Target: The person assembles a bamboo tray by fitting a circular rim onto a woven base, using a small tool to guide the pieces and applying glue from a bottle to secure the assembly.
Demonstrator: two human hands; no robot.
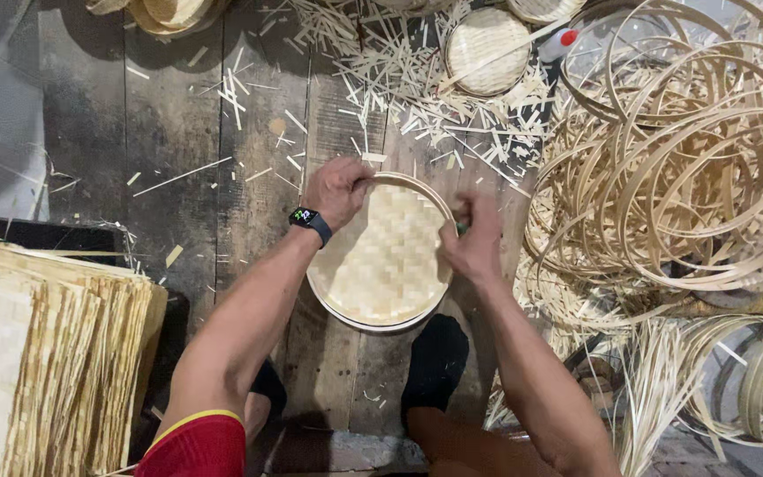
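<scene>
A round woven bamboo tray [381,265] with a thin hoop rim lies on the dark wooden floor in front of me. My left hand [337,188], with a dark watch on the wrist, grips the rim at the tray's far left edge. My right hand [472,237] is closed at the tray's right edge around a small tool with a green handle, its tip hidden by my fingers. My two feet in dark socks rest just below the tray.
A tangled heap of bamboo hoops [682,159] fills the right side. Bamboo offcuts [417,79] litter the floor beyond the tray, around a finished round tray [487,51]. A stack of woven bamboo mats [46,353] sits at the lower left.
</scene>
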